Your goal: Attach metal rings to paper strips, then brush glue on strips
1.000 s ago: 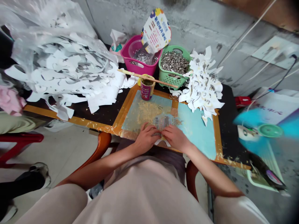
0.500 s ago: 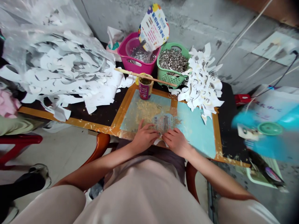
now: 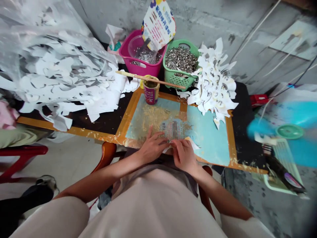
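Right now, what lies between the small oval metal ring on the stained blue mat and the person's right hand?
In the head view, a patch of printed text lies between the metal ring and the right hand.

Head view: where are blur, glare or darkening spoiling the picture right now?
Head view: blue shape at far right badly smeared; head view: pale sheen on the clear plastic bag, upper left; head view: right-hand corners dark; head view: hands, left and right, readable, but detail between their fingertips too small to make out.
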